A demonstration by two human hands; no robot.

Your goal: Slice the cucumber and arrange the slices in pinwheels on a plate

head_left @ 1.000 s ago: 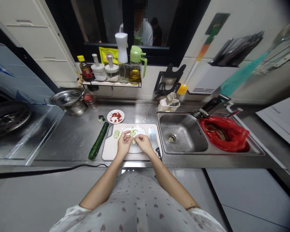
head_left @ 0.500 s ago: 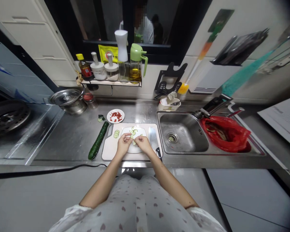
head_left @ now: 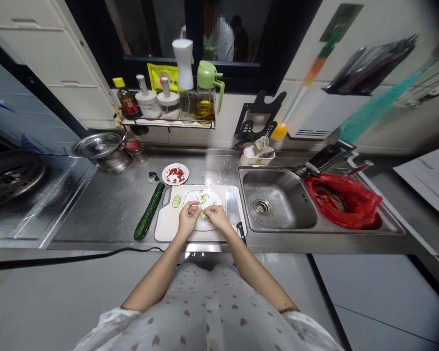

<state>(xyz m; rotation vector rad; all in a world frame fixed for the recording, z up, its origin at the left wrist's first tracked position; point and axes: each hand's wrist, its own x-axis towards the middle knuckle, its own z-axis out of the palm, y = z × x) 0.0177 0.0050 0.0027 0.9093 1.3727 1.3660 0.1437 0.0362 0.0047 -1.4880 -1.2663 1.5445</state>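
Note:
Both hands are over a white plate (head_left: pixel 205 225) on a pale cutting board (head_left: pixel 168 224). My left hand (head_left: pixel 189 215) pinches a thin cucumber slice (head_left: pixel 200 206) at its fingertips. Close beside it, my right hand (head_left: pixel 215 215) has its fingers closed at the same slice. Several curved cucumber slices (head_left: pixel 202 196) lie on the far part of the plate. A short row of cucumber slices (head_left: pixel 176 201) rests on the board left of the plate. On the board's right side lies a kitchen knife (head_left: pixel 232 207) with a black handle. A long cucumber (head_left: pixel 149 212) is left of the board.
Behind the board stands a small plate of chopped red pieces (head_left: pixel 175 174), with cucumber scraps (head_left: pixel 152 177) beside it. To the right are the sink (head_left: pixel 278 200) and a red plastic bag (head_left: pixel 346 202). A steel pot (head_left: pixel 104 151) stands back left, below a condiment shelf (head_left: pixel 168 122).
The view has shifted slightly. Both hands stay over the plate, fingertips together at the cucumber slice, with hardly any movement.

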